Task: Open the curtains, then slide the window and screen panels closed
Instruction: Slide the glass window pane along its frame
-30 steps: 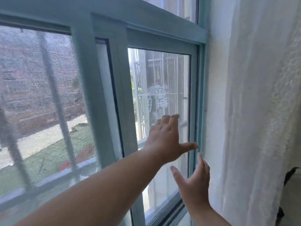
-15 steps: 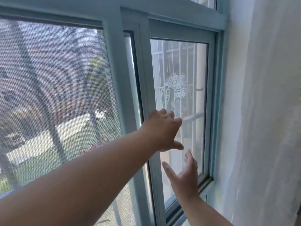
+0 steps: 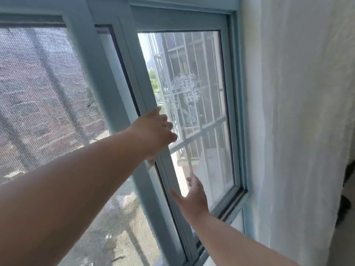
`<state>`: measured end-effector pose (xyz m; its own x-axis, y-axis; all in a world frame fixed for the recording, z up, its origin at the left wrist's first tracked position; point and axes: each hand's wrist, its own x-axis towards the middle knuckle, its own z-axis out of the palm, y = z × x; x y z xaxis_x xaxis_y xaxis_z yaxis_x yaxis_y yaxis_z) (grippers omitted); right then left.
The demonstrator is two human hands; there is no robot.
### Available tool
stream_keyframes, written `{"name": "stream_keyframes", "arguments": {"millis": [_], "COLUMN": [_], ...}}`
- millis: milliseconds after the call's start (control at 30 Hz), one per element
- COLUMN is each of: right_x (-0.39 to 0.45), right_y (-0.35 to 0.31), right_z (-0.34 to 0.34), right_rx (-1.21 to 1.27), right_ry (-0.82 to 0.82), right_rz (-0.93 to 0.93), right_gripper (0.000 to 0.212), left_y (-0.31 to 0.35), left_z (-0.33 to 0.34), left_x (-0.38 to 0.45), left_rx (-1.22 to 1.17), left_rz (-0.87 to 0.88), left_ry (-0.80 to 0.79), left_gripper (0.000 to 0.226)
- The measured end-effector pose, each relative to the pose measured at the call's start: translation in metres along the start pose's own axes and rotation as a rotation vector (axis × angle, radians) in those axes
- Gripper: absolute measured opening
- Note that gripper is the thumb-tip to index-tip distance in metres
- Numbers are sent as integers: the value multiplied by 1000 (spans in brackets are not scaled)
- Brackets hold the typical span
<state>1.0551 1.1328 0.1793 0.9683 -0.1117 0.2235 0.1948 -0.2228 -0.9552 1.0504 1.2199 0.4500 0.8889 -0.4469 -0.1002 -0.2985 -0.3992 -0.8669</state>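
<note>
The glass window panel (image 3: 209, 150) in its blue-grey frame stands against the right jamb (image 3: 241, 112); a white paper cutout (image 3: 185, 89) is stuck to the glass. The mesh screen panel (image 3: 48, 112) fills the left side. My left hand (image 3: 155, 131) is on the glass panel's left upright (image 3: 134, 60), fingers curled over its glass-side edge and thumb on the other side. My right hand (image 3: 194, 196) is lower, open with fingers spread, its palm close to the glass by the same upright. The white sheer curtain (image 3: 307, 112) hangs pulled aside on the right.
Metal security bars (image 3: 201, 129) and a neighbouring building show outside through the glass. The white wall (image 3: 255, 131) lies between the jamb and the curtain. A dark object (image 3: 345, 208) sits at the far right edge behind the curtain.
My left hand has slid left off the glass onto the panel's left upright and curled around it. My right hand has dropped lower and moved left. The view has swung right and down.
</note>
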Motion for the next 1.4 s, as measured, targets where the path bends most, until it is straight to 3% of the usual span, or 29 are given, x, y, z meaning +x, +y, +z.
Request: {"name": "stream_keyframes", "arguments": {"millis": [200, 367, 500, 933, 1400], "right_x": [12, 15, 19, 41, 69], "right_y": [5, 12, 18, 29, 46], "right_z": [19, 33, 33, 15, -3], "right_rx": [44, -54, -90, -58, -130], "right_ry": [-42, -39, -23, -5, 39], "right_rz": [50, 67, 59, 73, 19], "right_gripper": [105, 63, 52, 55, 56], "left_y": [8, 13, 10, 12, 16], "left_z": [10, 18, 26, 17, 13], "left_x": [11, 30, 39, 60, 109], "left_rx": [-2, -28, -61, -96, -176], "left_rz": [-29, -50, -52, -62, -97], "left_ry": [-82, -113, -68, 18, -12], "left_gripper": [64, 47, 36, 25, 48]}}
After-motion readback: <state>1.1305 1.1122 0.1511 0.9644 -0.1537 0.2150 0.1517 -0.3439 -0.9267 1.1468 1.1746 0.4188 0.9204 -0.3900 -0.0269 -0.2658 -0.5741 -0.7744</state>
